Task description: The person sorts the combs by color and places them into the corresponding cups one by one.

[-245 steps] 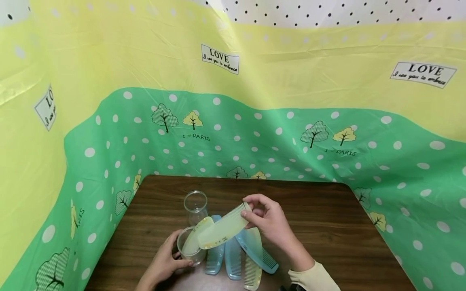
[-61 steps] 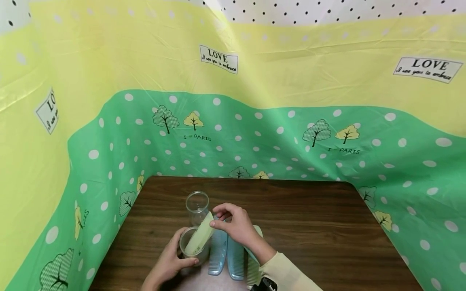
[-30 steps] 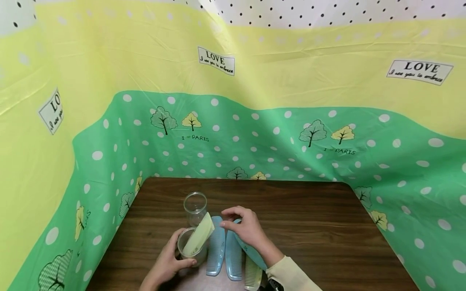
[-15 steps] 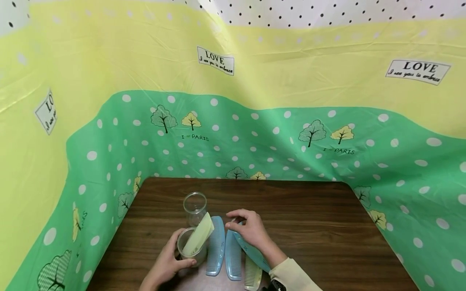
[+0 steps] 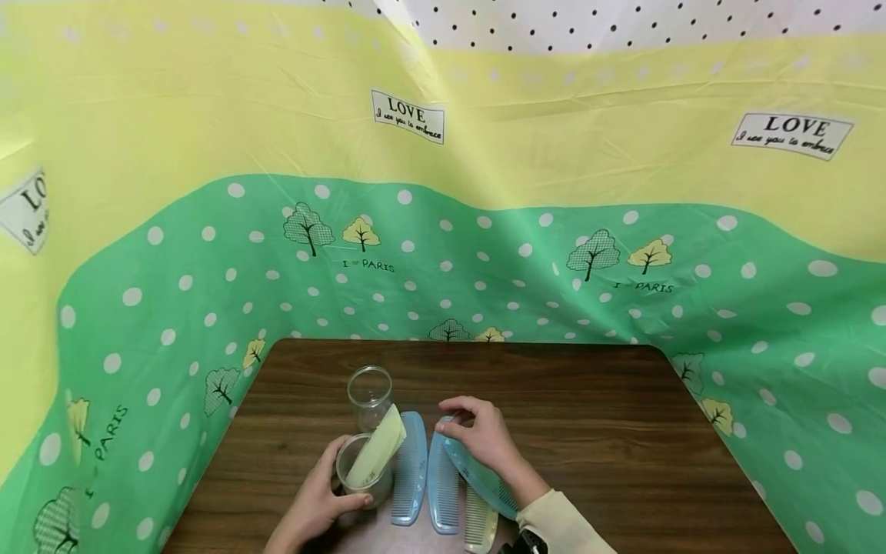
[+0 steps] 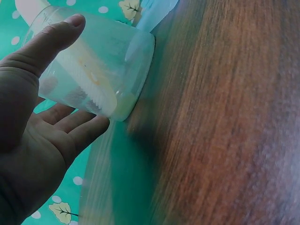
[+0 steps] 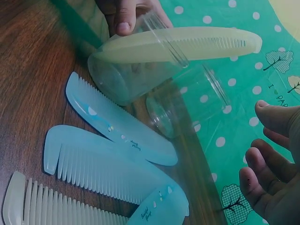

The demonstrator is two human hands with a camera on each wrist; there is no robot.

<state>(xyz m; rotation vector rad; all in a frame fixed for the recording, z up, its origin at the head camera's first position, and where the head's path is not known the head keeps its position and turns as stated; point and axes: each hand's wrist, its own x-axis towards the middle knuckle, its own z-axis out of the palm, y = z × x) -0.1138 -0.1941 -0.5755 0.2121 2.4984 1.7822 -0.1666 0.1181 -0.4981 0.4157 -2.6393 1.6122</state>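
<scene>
My left hand [image 5: 318,492] grips a clear cup [image 6: 108,42], its thumb on one side and fingers on the other. Pale yellow combs [image 5: 377,450] lean inside the cup, overlapping, their ends standing above the rim. My right hand [image 5: 484,438] hovers over the far ends of the combs on the table, fingers loosely bent and holding nothing. Beneath and beside it lie a left blue comb [image 5: 411,469], a middle blue comb [image 5: 443,488] and a slanted blue comb [image 5: 484,477]. The slanted one partly covers a pale yellow comb [image 5: 479,523].
A second clear cup [image 5: 369,388] stands just behind the held one. The dark wooden table [image 5: 588,415] ends at a patterned green and yellow curtain [image 5: 512,254] at the back and sides.
Earlier my right hand held a yellow comb and lowered it into the cup. It then let go and moved right, over the blue combs. My left hand keeps holding the cup.
</scene>
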